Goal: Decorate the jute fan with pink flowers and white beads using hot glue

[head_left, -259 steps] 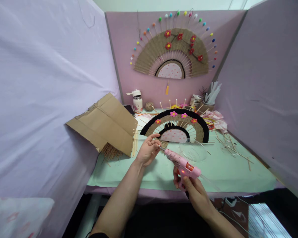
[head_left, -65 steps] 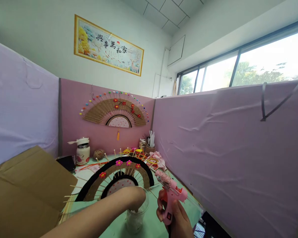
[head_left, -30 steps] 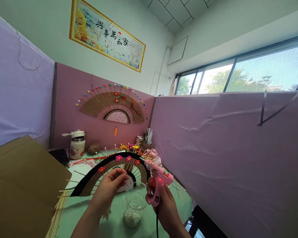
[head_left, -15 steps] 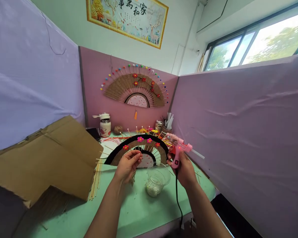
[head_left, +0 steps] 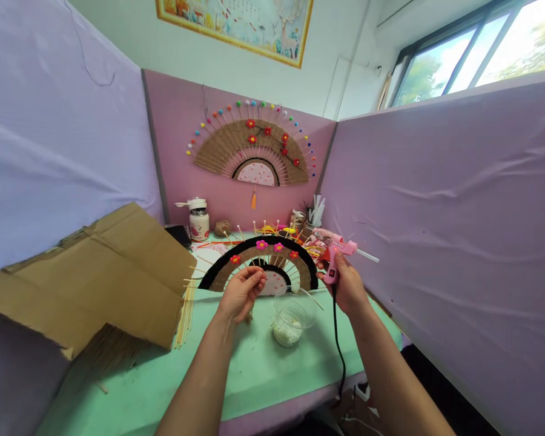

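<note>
My left hand (head_left: 244, 292) is closed in a pinch in front of a half-round fan (head_left: 218, 274) with a black rim and pink and red flowers; whatever the fingertips hold is too small to name. My right hand (head_left: 349, 284) is wrapped round the handle of a pink glue gun (head_left: 333, 257), whose nozzle points left, near the fan's right end. A white glue stick (head_left: 367, 256) juts from its back. Between my hands stands a clear plastic cup (head_left: 288, 327) with small pale pieces inside.
Brown cardboard (head_left: 118, 272) and thin wooden sticks (head_left: 185, 321) lie at the left. Behind the fan are a white jar (head_left: 199, 224), a twine ball (head_left: 222, 227) and coloured strips. A finished fan (head_left: 222, 142) hangs on the pink partition. A black cord (head_left: 338, 345) trails from the glue gun.
The camera view has shifted, so the scene sits slightly higher and further right. My left hand stays pinched and my right hand still holds the glue gun.
</note>
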A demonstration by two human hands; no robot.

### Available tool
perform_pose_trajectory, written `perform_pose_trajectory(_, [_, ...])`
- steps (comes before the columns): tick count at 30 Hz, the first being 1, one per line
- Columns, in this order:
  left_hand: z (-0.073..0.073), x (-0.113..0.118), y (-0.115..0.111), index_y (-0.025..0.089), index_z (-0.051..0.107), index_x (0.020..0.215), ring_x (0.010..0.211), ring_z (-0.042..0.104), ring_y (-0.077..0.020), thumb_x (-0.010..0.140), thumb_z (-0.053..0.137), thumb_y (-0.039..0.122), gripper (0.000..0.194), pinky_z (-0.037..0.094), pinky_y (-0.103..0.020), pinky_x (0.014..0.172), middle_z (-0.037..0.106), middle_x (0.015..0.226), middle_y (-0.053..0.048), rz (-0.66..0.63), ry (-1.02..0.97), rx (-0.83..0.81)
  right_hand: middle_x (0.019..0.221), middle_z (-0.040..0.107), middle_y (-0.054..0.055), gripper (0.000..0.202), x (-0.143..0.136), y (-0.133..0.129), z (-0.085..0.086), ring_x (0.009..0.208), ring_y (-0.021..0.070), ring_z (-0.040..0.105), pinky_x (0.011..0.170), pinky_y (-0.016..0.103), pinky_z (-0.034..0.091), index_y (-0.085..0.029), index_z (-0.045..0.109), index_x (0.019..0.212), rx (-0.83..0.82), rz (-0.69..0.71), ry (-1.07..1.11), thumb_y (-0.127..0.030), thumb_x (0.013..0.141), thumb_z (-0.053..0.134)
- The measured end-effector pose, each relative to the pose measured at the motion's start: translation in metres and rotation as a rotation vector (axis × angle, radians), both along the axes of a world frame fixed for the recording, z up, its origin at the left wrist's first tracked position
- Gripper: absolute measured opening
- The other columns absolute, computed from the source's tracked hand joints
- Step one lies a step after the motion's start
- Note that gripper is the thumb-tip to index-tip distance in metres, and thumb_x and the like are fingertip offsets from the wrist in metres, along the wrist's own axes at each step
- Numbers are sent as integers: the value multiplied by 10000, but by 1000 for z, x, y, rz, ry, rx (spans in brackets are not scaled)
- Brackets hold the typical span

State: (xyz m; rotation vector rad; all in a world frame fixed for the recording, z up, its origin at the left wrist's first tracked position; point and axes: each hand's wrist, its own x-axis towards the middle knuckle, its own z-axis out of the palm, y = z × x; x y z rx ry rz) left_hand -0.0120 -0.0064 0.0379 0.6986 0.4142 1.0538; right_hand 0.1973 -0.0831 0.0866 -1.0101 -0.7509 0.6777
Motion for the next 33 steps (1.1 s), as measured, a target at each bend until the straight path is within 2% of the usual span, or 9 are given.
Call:
perform_pose_trajectory(5, [0,1,0,108,662,758,586,593,-50,517,898,216,354,495,-142,576,657,677,-3,13,13,-11,636,676,-13,509,3,3,-3,492,115,602,460,233,507,-192,637,803,-36,34,56,-632,594,785])
perform_pose_trajectory(10, [1,1,-1,108,661,762,581,587,-45,545,885,195,324,494,-140,578,652,669,3,15,25,-7,630,677,-9,528,4,5,-6,500,112,604,448,216,498,-182,641,821,-49,56,78,-625,580,798])
perform_pose_trajectory(22, [4,0,-2,96,660,753,562,597,-46,460,925,243,421,492,-127,560,676,672,-17,16,13,-22,670,673,-14,468,7,11,-10,574,125,622,484,221,536,-208,647,853,-17,92,82,-609,644,767])
perform_pose_trajectory(30, [1,0,-1,99,669,748,566,602,-48,462,925,238,409,497,-128,564,677,671,-18,13,7,-19,668,667,-5,498,8,11,-11,572,119,614,484,213,527,-188,653,847,-11,100,86,-615,624,777])
perform_pose_trajectory(33, [1,1,0,100,669,749,570,603,-46,473,922,236,398,497,-125,564,678,676,-17,7,7,-17,686,672,-10,460,8,12,-12,578,121,614,474,215,517,-203,650,852,-5,104,87,-603,655,762])
